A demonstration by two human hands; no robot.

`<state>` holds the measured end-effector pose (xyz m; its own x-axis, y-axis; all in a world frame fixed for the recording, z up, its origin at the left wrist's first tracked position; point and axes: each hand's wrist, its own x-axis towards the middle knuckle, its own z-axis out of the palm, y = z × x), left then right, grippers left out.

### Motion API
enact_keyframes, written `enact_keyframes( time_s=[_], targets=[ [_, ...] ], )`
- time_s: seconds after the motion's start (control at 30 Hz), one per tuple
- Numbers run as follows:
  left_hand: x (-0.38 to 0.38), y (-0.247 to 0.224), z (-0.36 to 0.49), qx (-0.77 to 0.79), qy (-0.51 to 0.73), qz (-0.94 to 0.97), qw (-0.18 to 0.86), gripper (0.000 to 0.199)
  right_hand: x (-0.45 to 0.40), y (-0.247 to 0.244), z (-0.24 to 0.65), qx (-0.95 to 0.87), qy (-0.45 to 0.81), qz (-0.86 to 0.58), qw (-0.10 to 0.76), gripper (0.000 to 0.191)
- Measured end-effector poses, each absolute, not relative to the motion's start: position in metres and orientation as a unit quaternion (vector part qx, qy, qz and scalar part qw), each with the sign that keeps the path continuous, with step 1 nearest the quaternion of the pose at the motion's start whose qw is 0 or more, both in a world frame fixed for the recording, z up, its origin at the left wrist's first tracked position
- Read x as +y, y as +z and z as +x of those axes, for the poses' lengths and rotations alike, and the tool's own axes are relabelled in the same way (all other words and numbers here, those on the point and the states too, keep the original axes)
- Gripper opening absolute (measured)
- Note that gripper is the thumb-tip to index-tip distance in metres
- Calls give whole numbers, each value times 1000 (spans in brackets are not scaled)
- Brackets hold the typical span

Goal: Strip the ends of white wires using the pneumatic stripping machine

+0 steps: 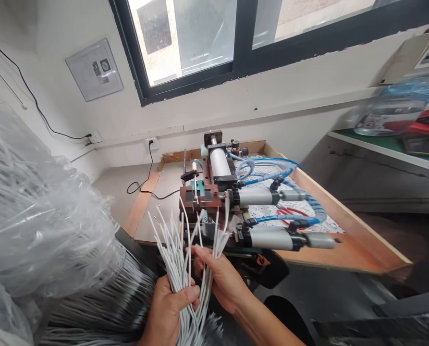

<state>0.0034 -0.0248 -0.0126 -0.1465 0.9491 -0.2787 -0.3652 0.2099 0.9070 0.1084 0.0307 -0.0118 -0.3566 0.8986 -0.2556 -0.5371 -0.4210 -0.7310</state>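
Observation:
A thick bundle of white wires is gripped in my left hand, thumb laid across it. Their loose ends fan upward in front of the machine. My right hand pinches a smaller group of wires just right of the bundle, thumb and forefinger pressed together. Right behind the wire ends stands a pneumatic machine with a brown clamping block and several silver cylinders. The lower parts of the wires run down out of the frame.
Large plastic-wrapped wire bundles stand at the left. The machine sits in a wooden-edged tray littered with small scraps, with blue air hoses curving over it. A shelf on the right carries a plastic container. A black cable crosses the table.

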Motion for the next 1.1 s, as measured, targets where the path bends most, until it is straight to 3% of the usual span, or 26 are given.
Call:
enact_keyframes(
  time_s=[0.27,0.87,1.1],
  targets=[
    [-30,-19,0,514,565,253,594,10,15,-20,111,-282,730,-360,508,25],
    [-27,-11,-9,549,603,200,543,11,2,-22,124,-331,733,-391,447,25],
    [-19,-5,-10,545,625,186,527,15,6,-79,120,-491,620,-475,385,29]
  ],
)
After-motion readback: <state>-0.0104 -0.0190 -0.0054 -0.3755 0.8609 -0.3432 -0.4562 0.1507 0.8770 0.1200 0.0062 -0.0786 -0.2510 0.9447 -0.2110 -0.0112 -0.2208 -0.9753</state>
